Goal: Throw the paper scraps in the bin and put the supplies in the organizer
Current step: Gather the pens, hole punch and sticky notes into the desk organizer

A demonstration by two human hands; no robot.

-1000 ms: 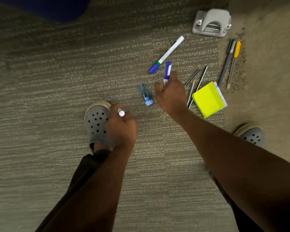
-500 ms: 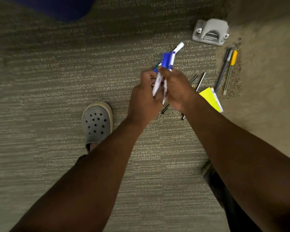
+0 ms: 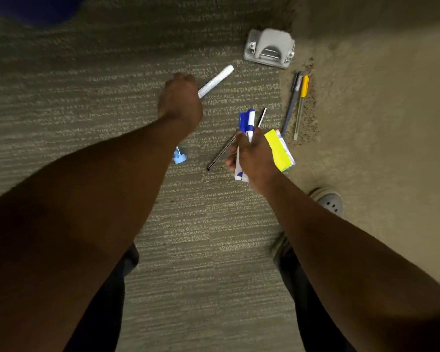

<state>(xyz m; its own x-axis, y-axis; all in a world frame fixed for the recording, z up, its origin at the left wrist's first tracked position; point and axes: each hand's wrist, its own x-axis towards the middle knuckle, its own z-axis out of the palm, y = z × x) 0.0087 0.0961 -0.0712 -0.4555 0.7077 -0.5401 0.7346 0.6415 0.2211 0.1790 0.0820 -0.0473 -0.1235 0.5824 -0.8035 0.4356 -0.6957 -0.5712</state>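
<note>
The two blue-capped markers [image 3: 245, 138] sit bundled upright in the right hand [image 3: 254, 154], whose fingers are wrapped closed around their barrels, caps pointing away from the person. Half a second ago both hands met over these markers near the middle of the view; since then the hands have parted, and the right hand has drawn back with both markers, just beside the yellow sticky notes [image 3: 280, 149].

The left hand [image 3: 181, 102] has gone forward to the white marker [image 3: 215, 81] lying on the carpet [image 3: 74, 97]. It covers the marker's near end, and the fingers curl down over it, but whether they have closed on it cannot be told from this angle.

A thin dark pen [image 3: 220, 154] lies on the floor just left of the right hand, and a small blue glue stick [image 3: 179, 156] shows under the left forearm. Farther out, a grey pen [image 3: 291, 105] and a yellow-capped pen [image 3: 301, 105] lie side by side, with the grey hole punch [image 3: 269, 48] beyond them. A grey clog [image 3: 328, 200] shows at the right.
</note>
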